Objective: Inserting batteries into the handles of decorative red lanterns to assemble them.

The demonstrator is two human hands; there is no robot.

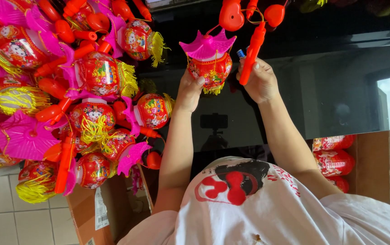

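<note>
Both your forearms reach up toward twelve o'clock over the glossy black counter (322, 90). Your left hand (189, 90) wraps its fingers around the round red lantern (213, 68) with the pink roof, thumb pressed on its side near the yellow fringe. At three o'clock of it, your right hand (260, 81) grips the red plastic handle (251, 52), held upright. A heap of similar lanterns (68, 90) lies at nine o'clock, well apart from both hands.
</note>
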